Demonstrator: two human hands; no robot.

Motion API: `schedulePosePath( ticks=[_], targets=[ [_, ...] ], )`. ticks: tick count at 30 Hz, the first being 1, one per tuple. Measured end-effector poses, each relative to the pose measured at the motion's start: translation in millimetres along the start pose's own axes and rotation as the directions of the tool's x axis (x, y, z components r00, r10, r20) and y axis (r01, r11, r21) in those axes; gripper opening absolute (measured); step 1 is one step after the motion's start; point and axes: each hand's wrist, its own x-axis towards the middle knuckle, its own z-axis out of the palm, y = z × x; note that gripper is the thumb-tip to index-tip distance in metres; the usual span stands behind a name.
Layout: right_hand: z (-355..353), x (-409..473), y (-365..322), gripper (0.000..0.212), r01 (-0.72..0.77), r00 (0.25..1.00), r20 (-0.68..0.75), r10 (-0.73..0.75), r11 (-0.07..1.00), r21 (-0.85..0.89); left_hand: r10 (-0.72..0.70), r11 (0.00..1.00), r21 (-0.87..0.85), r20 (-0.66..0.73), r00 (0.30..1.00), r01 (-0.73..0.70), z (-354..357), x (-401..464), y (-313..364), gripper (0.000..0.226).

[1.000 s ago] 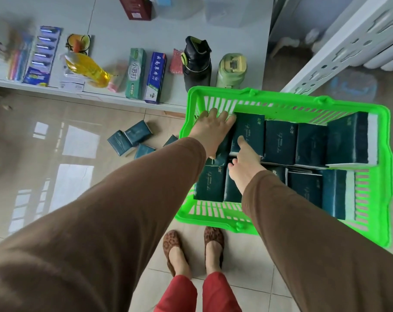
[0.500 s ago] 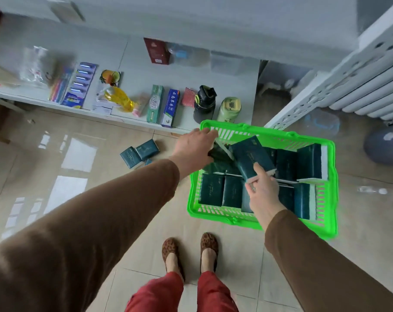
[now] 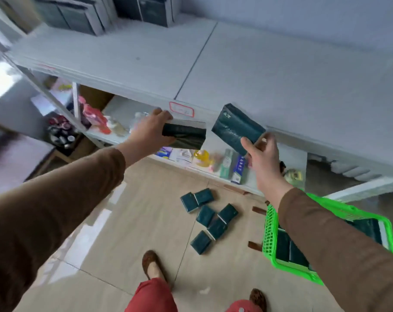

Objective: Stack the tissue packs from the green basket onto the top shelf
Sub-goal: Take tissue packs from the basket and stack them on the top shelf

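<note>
Tissue pack in left hand, another in right hand

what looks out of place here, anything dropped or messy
Several dark tissue packs lie scattered at odd angles on the floor tiles in front of the shelf, outside the green basket. The left hand and right hand each hold a pack.

Both arms wear long brown fabric sleeves that end at the wrists, leaving the left hand and the right hand bare and without rings or a watch. At the bottom centre of the frame show red trousers and flat brown slippers with a dark spotted pattern.
</note>
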Motion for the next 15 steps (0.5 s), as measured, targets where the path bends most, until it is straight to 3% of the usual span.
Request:
schedulePosePath(
  ticks=[6, 15],
  targets=[
    [135, 37, -66, 0.036, 0.091, 0.996, 0.008, -0.091, 0.994, -0.066, 0.044, 0.999, -0.006, -0.031, 0.999, -0.044, -103, 51, -121, 0.056],
    [250, 135, -110, 0.034, 0.131, 0.991, 0.036, -0.127, 0.98, -0.152, 0.087, 0.996, 0.046, -0.11, 0.99, -0.082, -165, 185, -207, 0.05]
  ],
)
